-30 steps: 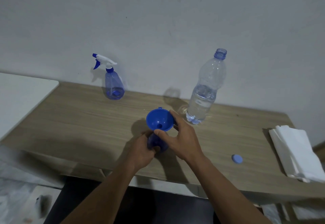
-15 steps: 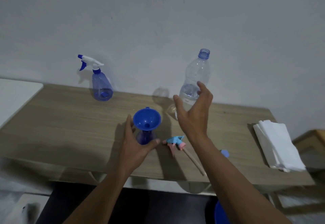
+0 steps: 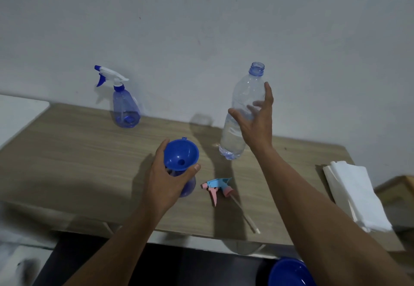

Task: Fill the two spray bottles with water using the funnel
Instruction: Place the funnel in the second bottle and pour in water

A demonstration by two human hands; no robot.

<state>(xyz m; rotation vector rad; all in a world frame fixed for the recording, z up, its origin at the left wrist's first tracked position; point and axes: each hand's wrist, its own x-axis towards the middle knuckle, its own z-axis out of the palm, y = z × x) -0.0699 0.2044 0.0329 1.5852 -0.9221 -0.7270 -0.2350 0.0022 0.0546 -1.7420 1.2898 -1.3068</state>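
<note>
A blue funnel [image 3: 181, 154] sits in the neck of a small blue spray bottle [image 3: 188, 187] on the wooden table [image 3: 78, 151]. My left hand [image 3: 163, 180] wraps around that bottle just under the funnel. Its pink and light-blue trigger head [image 3: 216, 187] lies on the table to the right, tube pointing toward me. A clear, uncapped water bottle [image 3: 240, 115], partly full, stands behind. My right hand [image 3: 257, 122] is at its side with fingers spread, not closed on it. A second spray bottle [image 3: 124, 106] with a white and blue trigger stands at the back left.
Folded white cloths [image 3: 356, 193] lie at the table's right end. A blue round container [image 3: 289, 272] shows below the table's front edge. A white surface [image 3: 18, 113] adjoins the table on the left. The wall runs close behind the bottles.
My right hand left the funnel and reached up to the water bottle. My left hand shifted its hold on the small bottle. The trigger head came into sight on the table.
</note>
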